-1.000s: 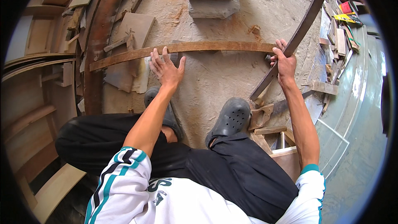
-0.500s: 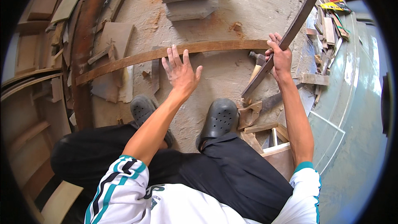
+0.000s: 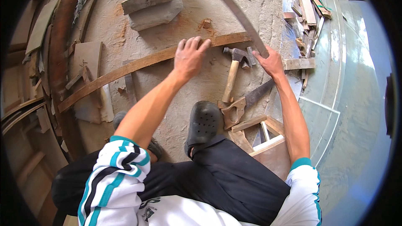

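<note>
Right hand point(image 3: 271, 62) swung flat bar point(image 3: 244, 21) leftward, fingers clamped; left hand point(image 3: 189, 56) fingers apart on curved plank point(image 3: 125, 69).

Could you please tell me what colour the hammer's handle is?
Pale, light-brown wood, the hammer's handle, best seen in the head view.

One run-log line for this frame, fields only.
left hand: open, over curved wooden strip | right hand: gripping long flat blade, raised | floor: hammer, handsaw
</note>
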`<action>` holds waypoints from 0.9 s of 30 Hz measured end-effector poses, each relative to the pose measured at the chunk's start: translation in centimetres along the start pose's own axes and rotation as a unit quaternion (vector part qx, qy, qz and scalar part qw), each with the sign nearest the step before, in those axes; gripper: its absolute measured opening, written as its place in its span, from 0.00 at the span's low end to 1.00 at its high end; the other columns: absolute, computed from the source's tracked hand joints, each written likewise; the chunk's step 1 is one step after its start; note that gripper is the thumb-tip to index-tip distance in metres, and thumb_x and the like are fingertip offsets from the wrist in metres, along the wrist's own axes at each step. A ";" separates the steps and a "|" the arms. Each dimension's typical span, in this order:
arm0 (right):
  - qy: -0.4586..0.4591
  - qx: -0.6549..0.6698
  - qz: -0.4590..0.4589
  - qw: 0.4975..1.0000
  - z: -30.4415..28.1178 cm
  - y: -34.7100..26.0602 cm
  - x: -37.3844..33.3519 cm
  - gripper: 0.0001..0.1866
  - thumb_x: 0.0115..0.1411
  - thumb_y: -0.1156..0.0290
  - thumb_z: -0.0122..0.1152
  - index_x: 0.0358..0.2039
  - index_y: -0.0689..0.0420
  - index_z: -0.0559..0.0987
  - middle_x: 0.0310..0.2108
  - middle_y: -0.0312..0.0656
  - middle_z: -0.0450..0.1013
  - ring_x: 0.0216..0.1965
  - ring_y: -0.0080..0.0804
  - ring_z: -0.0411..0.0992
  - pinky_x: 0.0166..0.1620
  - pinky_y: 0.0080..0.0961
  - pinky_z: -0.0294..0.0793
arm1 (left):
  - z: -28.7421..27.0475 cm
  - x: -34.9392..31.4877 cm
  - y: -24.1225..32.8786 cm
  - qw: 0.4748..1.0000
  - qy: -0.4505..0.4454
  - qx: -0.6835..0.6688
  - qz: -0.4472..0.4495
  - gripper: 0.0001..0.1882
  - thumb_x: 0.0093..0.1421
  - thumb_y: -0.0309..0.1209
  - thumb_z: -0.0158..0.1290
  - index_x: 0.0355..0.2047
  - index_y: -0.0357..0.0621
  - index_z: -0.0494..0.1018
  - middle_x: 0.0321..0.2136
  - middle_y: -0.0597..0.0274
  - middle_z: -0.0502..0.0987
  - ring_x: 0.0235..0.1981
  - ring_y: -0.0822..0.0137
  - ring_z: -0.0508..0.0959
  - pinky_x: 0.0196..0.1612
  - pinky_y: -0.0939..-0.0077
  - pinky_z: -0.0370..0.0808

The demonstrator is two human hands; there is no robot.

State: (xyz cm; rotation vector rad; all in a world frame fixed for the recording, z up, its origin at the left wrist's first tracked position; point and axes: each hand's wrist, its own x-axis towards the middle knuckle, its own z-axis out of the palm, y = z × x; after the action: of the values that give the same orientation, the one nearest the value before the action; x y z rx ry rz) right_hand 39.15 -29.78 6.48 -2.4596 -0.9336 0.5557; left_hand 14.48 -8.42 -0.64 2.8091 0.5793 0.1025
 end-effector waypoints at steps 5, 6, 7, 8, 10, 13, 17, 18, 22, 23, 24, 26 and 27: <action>0.016 -0.061 -0.134 0.989 0.9 2.5 -0.9 0.37 0.55 0.44 0.75 0.55 0.61 0.82 0.50 0.55 0.81 0.51 0.48 0.81 0.55 0.36 0.78 | -2.8 0.0 -5.3 0.997 -0.050 -0.049 0.041 0.29 0.65 0.47 0.59 0.62 0.47 0.71 0.47 0.53 0.79 0.50 0.53 0.80 0.53 0.58 0.77; 0.021 -0.065 -0.160 0.985 0.9 2.5 -0.9 0.37 0.55 0.44 0.75 0.55 0.61 0.82 0.50 0.55 0.81 0.52 0.49 0.80 0.55 0.37 0.78 | -3.5 0.0 -5.5 0.995 -0.046 -0.061 0.061 0.29 0.64 0.48 0.60 0.61 0.46 0.72 0.47 0.53 0.79 0.50 0.53 0.80 0.52 0.59 0.77; 0.028 -0.057 -0.179 0.982 1.0 2.6 -0.8 0.35 0.56 0.44 0.74 0.54 0.61 0.82 0.49 0.55 0.81 0.50 0.50 0.81 0.53 0.37 0.79 | -4.3 0.0 -5.8 0.993 -0.044 -0.072 0.081 0.29 0.64 0.48 0.61 0.60 0.45 0.73 0.46 0.54 0.79 0.49 0.53 0.80 0.51 0.59 0.78; 0.035 -0.051 -0.197 0.979 1.0 2.8 -0.8 0.34 0.57 0.44 0.73 0.52 0.61 0.82 0.47 0.55 0.81 0.49 0.51 0.81 0.52 0.36 0.79 | -5.3 0.0 -5.7 0.990 -0.041 -0.086 0.103 0.29 0.63 0.49 0.62 0.58 0.45 0.74 0.46 0.54 0.79 0.49 0.53 0.80 0.49 0.60 0.78; 0.019 -0.048 -0.208 0.977 0.7 2.7 -0.8 0.32 0.60 0.44 0.71 0.49 0.62 0.83 0.43 0.56 0.81 0.45 0.52 0.81 0.48 0.36 0.79 | -6.8 0.0 -5.6 0.986 -0.052 -0.113 0.108 0.29 0.63 0.49 0.61 0.59 0.45 0.74 0.46 0.52 0.78 0.48 0.51 0.80 0.49 0.58 0.79; -0.020 -0.085 -0.216 0.973 -0.7 1.1 -0.2 0.33 0.63 0.40 0.64 0.41 0.65 0.81 0.34 0.56 0.78 0.37 0.56 0.79 0.40 0.40 0.77 | -9.0 -0.6 -5.6 0.980 -0.055 -0.162 0.100 0.29 0.63 0.50 0.61 0.58 0.45 0.75 0.45 0.50 0.78 0.46 0.48 0.81 0.47 0.56 0.79; 0.044 -0.052 -0.240 0.968 -2.2 3.3 0.4 0.38 0.61 0.35 0.64 0.44 0.64 0.84 0.41 0.56 0.82 0.44 0.54 0.82 0.46 0.40 0.80 | -12.0 -1.3 -4.2 0.981 -0.088 -0.160 0.060 0.32 0.63 0.51 0.62 0.60 0.44 0.74 0.47 0.50 0.78 0.45 0.48 0.82 0.47 0.55 0.80; 0.048 -0.024 -0.245 0.968 -2.8 3.7 0.4 0.39 0.61 0.33 0.62 0.45 0.64 0.84 0.41 0.56 0.82 0.44 0.53 0.82 0.46 0.40 0.80 | -12.5 -1.6 -4.0 0.983 -0.090 -0.151 0.050 0.32 0.63 0.51 0.62 0.60 0.44 0.74 0.47 0.51 0.78 0.45 0.48 0.82 0.47 0.56 0.80; 0.038 -0.001 -0.177 0.983 -4.0 5.5 0.0 0.40 0.64 0.31 0.56 0.48 0.62 0.84 0.42 0.55 0.83 0.46 0.50 0.83 0.47 0.38 0.80 | -14.2 -2.4 -4.0 0.979 -0.145 -0.143 0.023 0.30 0.64 0.51 0.61 0.60 0.48 0.74 0.48 0.49 0.77 0.45 0.46 0.81 0.48 0.54 0.80; 0.038 -0.002 -0.185 0.982 -4.1 5.4 0.0 0.38 0.64 0.34 0.59 0.50 0.61 0.84 0.43 0.54 0.83 0.47 0.49 0.82 0.48 0.37 0.80 | -13.8 -3.1 -4.7 0.979 -0.146 -0.141 0.024 0.30 0.64 0.51 0.61 0.60 0.48 0.74 0.49 0.49 0.77 0.46 0.46 0.81 0.48 0.54 0.79; 0.038 -0.010 -0.207 0.978 -3.7 5.4 0.3 0.37 0.64 0.35 0.60 0.50 0.60 0.84 0.44 0.54 0.83 0.48 0.49 0.82 0.48 0.36 0.80 | -13.2 -3.9 -5.7 0.979 -0.148 -0.138 0.025 0.30 0.64 0.51 0.61 0.60 0.48 0.73 0.49 0.49 0.77 0.46 0.46 0.81 0.48 0.54 0.79; 0.038 -0.028 -0.244 0.969 -2.2 3.1 0.2 0.35 0.63 0.38 0.64 0.52 0.59 0.83 0.46 0.53 0.82 0.49 0.48 0.82 0.49 0.36 0.79 | -11.9 -6.3 -8.6 0.978 -0.152 -0.137 0.023 0.30 0.63 0.49 0.63 0.61 0.49 0.73 0.49 0.51 0.77 0.47 0.47 0.80 0.50 0.56 0.79; 0.015 -0.041 -0.253 0.966 -1.9 2.1 0.1 0.34 0.59 0.42 0.70 0.53 0.59 0.83 0.48 0.52 0.82 0.51 0.49 0.81 0.51 0.36 0.79 | -11.6 -7.5 -9.8 0.977 -0.165 -0.132 0.015 0.30 0.62 0.48 0.64 0.61 0.49 0.74 0.49 0.52 0.77 0.48 0.48 0.80 0.50 0.56 0.79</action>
State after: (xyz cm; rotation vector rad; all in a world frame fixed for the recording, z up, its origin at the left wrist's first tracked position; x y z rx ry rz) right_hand 41.28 -31.58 6.86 -2.1615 -1.5292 0.3026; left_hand 2.47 0.17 7.63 2.5010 0.4097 -0.2576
